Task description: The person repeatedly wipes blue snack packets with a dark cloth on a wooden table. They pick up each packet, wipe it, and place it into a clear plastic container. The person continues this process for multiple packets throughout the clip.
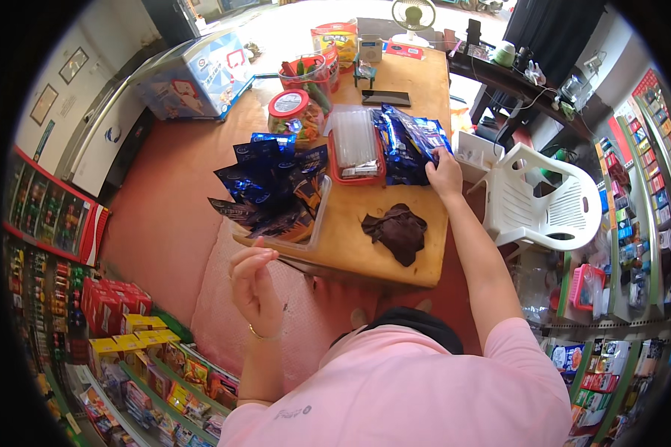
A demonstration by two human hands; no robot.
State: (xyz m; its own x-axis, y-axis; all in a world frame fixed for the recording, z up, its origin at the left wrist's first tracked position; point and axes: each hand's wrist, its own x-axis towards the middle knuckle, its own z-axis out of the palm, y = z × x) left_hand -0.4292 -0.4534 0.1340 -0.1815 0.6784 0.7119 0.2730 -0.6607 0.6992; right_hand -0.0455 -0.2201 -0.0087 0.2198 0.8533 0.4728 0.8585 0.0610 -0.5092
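My right hand (446,177) grips the near right edge of a shiny blue packet (419,131), with its fingers partly hidden. That packet lies over other blue packets (398,153) on the wooden table (349,223). My left hand (257,285) is raised before the near left table corner, fingers loosely curled, nothing visible in it. Just beyond it, a clear plastic bin (320,215) holds several dark blue and orange packets (274,184). A red basket (360,180) between the packet groups holds a bundle of clear plastic tubes or sleeves (355,134). A crumpled dark brown cloth (398,232) lies nearest me.
Farther along the table are a red-lidded jar (293,114), a clear tub (307,72), a phone (386,99) and a fan (414,17). A white plastic chair (542,201) stands at the right. Stocked shelves (151,385) are on both sides; a chest freezer (193,78) is far left.
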